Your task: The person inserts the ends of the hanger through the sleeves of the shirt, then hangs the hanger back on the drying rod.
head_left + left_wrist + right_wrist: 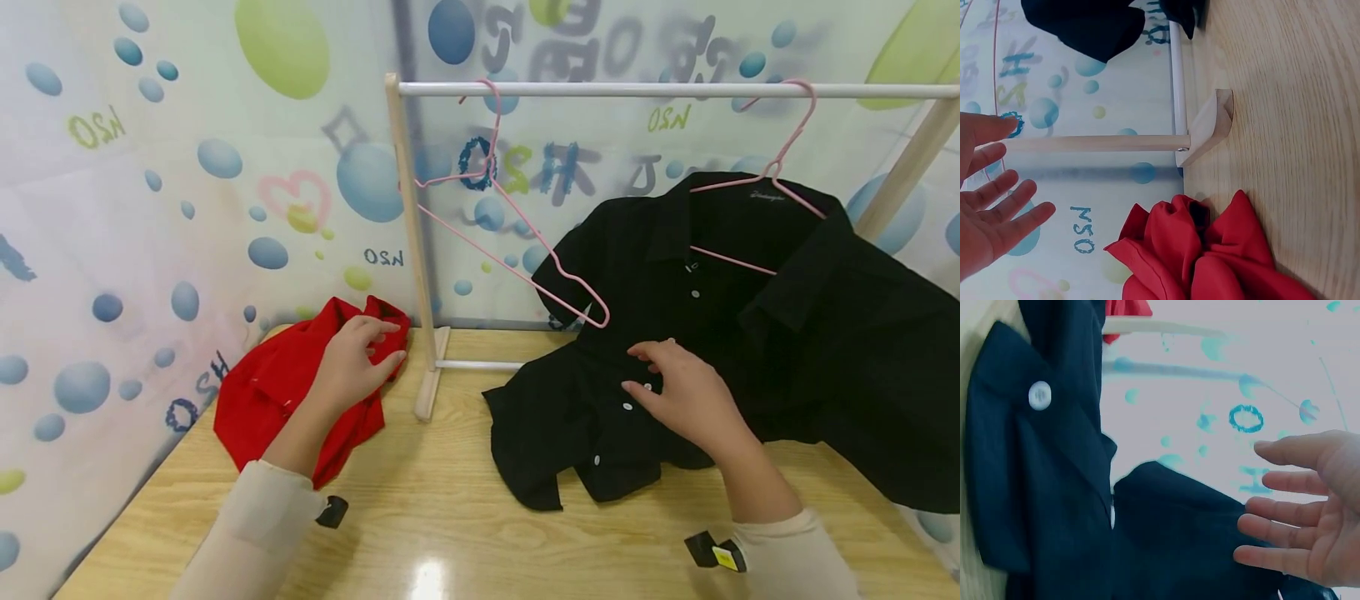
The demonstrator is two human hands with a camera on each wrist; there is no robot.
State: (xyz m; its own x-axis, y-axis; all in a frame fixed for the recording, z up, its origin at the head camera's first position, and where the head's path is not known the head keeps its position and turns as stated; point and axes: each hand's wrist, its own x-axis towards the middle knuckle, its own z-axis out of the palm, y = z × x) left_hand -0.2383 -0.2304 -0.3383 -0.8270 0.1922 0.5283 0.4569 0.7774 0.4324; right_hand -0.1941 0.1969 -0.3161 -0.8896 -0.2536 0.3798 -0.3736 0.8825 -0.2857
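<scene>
Red garment: a crumpled heap of red cloth with small pale buttons (pixel 262 408), laid on the pale wood-grain bench (pixel 525 542), left of the rack; probably put there to leave the bar side free.
Left grip: the left hand (pixel 351 360) is held over the heap, thumb and fingers wide apart, nothing held; a gap to the cloth is shown by the left wrist view.
Black shirt: a black short-sleeved shirt with white buttons (pixel 847 367), carried by a pink hanger (pixel 799 129), collar spread, front hem laid on the bench.
Right grip: the right hand (pixel 686 396) is held before the shirt front, loosely spread, nothing held; contact cannot be told.
Bare hanger: a second thin pink hanger (pixel 525 218), hooked on the white bar (pixel 637 89), tilted down rightward; likely kept within easy reach.
Rack: white bar borne by wooden uprights (pixel 415 233).
Writing: "H2O", mirror-reversed, is repeated on the bubble-printed backdrop (pixel 210 283); the script inside the shirt's collar (pixel 767 196) is too small to be read.
</scene>
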